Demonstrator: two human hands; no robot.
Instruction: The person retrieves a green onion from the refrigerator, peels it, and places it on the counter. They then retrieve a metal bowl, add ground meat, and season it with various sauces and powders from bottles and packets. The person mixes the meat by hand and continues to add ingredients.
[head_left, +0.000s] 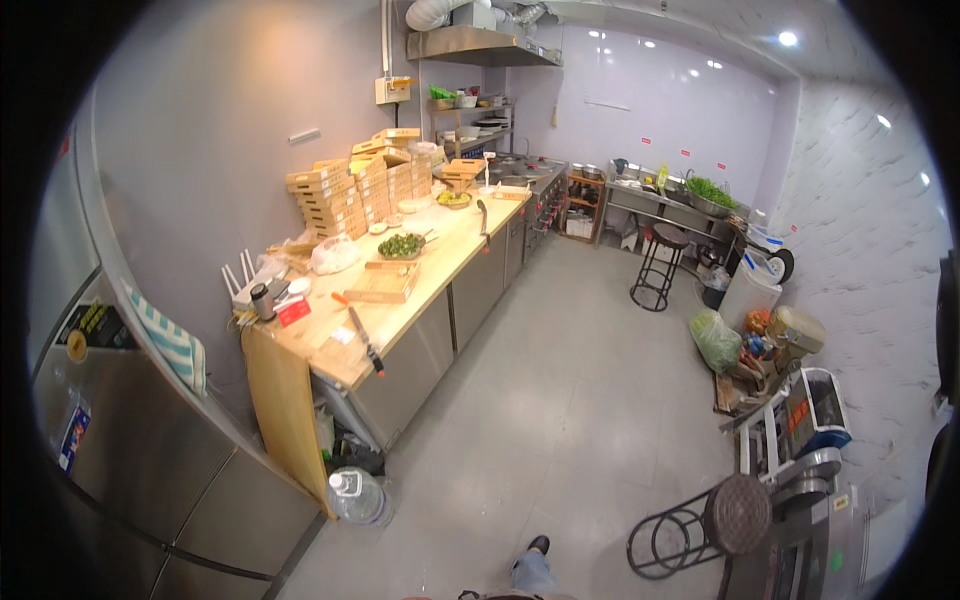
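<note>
Both my hands are out of view; one shoe (539, 544) and a jeans leg show at the bottom edge. Ahead on the left runs a long wooden worktop (450, 259) over steel cabinets. On it sit a bowl of chopped greens (400, 246), a pan of yellow food (454, 199) and a shallow wooden tray (382, 282). A clamp-like tool with an orange end (365, 341) lies across the near front edge, and a similar dark one (482, 221) is farther along. Stacked wooden boxes (360, 187) rise against the wall, with a white plastic bag (335, 253) nearby.
A steel refrigerator (127, 420) stands at near left, with a large water bottle (360, 496) on the floor beside the worktop's end. Two round stools (739, 514) (670, 235), a stand mixer (796, 330) and a green bag (715, 341) line the right. Stove (517, 169) and sink counter (660, 196) are behind.
</note>
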